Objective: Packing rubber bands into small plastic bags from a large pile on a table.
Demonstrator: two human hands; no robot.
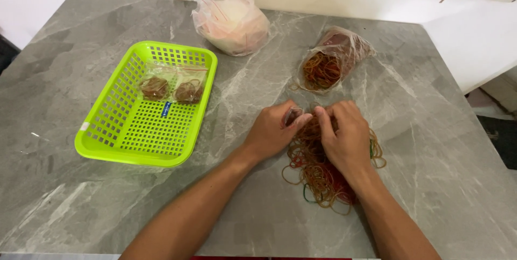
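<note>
A loose pile of rubber bands (318, 171), mostly brown with some red and green, lies on the grey marble table (258, 206). My left hand (272, 131) and my right hand (344, 136) rest on the pile's far end, fingertips meeting and pinching some bands between them. An open clear bag of rubber bands (328, 63) lies just beyond my hands. Two small sealed bags of bands (172, 88) sit in a lime green plastic basket (116, 141) to the left.
A knotted clear plastic bag (231, 20) with pale contents stands at the table's far edge by the white wall. The table's right edge drops off beside a white ledge (474, 44).
</note>
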